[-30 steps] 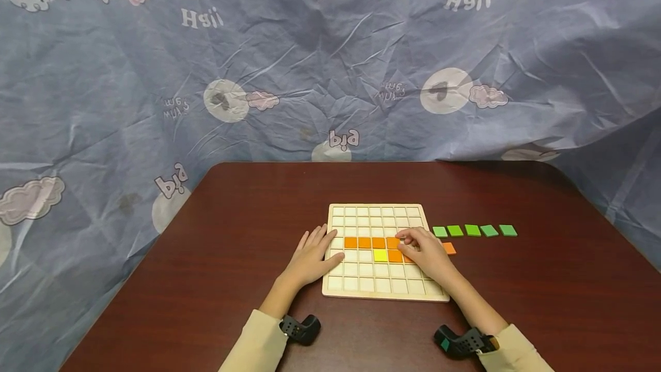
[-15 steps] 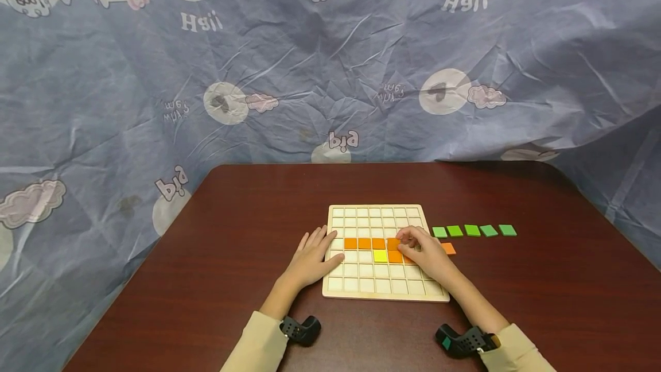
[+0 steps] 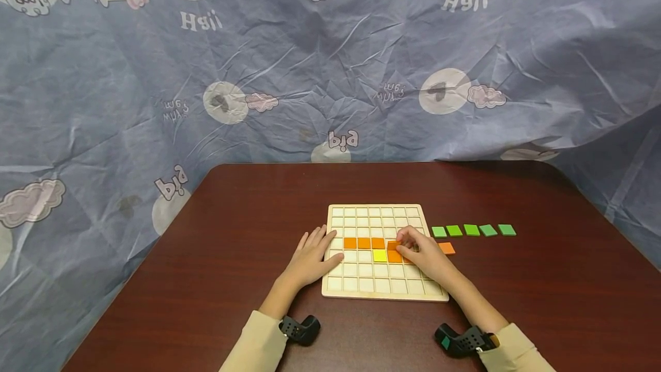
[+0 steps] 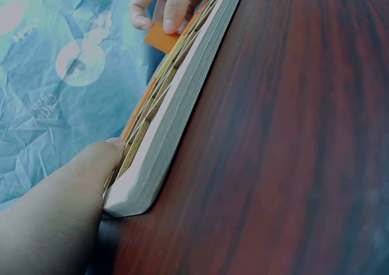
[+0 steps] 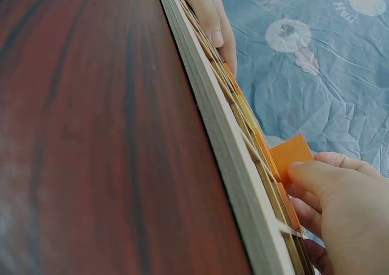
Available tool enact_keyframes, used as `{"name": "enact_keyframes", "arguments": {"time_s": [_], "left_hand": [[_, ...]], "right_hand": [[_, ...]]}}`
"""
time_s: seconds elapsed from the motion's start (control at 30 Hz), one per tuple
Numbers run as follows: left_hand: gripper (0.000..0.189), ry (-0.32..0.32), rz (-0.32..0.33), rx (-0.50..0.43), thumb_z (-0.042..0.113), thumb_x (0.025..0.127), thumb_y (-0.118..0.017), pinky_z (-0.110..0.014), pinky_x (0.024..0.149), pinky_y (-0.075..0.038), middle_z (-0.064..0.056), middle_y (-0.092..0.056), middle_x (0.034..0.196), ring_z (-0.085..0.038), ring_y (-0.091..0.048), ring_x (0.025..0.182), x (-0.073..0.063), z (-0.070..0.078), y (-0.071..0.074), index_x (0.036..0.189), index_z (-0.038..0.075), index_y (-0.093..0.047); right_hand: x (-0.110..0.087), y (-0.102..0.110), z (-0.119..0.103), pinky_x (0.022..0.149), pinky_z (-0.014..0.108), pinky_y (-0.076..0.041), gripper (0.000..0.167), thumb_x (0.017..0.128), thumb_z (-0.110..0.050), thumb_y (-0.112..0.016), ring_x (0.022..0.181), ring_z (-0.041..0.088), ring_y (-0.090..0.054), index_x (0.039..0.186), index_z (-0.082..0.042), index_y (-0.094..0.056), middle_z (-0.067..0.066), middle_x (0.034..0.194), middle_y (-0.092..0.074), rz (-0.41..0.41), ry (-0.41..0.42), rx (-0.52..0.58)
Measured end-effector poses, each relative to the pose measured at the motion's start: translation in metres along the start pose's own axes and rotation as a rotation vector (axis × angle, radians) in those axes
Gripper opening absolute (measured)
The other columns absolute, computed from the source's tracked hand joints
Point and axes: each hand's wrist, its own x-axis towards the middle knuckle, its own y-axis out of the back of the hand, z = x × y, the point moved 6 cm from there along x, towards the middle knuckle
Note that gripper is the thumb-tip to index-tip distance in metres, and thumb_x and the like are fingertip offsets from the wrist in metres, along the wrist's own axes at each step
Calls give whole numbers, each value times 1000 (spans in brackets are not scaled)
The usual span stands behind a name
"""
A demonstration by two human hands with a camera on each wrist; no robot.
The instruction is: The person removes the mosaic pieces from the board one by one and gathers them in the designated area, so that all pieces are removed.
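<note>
In the head view a pale wooden grid board (image 3: 366,286) lies on the table. My left hand (image 3: 308,258) rests on its left edge, fingers spread. My right hand (image 3: 427,254) is over the board's right part, pinching an orange square tile (image 5: 292,156) between thumb and fingers. The right wrist view shows that tile tilted up above the board's surface. Three orange tiles (image 3: 364,243) sit in a row to its left. Below that row are a yellow tile (image 3: 379,255) and an orange tile (image 3: 395,256), with more orange partly hidden under my right hand.
Beyond the board's right edge, several green tiles (image 3: 471,230) lie in a line on the dark red-brown table (image 3: 248,211). One loose orange tile (image 3: 447,248) lies closer, beside my right hand. A printed blue cloth (image 3: 289,73) hangs behind the table.
The orange tile in my right hand has tipped up slightly and shifted a little toward the near side. My left hand and the other tiles stay where they were.
</note>
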Motion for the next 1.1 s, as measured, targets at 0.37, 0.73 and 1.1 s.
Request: {"name": "enact_keyframes", "arguments": {"time_s": [0.37,0.73,1.1], "left_hand": [[65,-3,7,-7,57,89,-38,-47,115,-8,-10,-24,150,-26,-18,140,0,-2,0,143,21,-30],[66,-11,0,-10,57,90,-38,-47,115,-8,-11,-23,150,-27,-19,140,0,2,-1,143,20,-30],[65,-11,13,-11,57,90,-38,-47,114,-9,-10,-25,150,-26,-19,140,-1,0,0,143,20,-31]], "right_hand": [[-1,1,-2,64,20,-41,11,85,-11,-62,74,8,-50,92,-14,-53,-2,82,-59,34,-4,-13],[-16,39,3,60,20,-40,12,87,-14,-61,72,7,-50,98,-12,-55,4,88,-63,142,-55,-47],[-40,93,34,55,19,-44,21,91,-12,-54,67,5,-59,111,-8,-56,15,95,-64,232,-95,-156]]}}
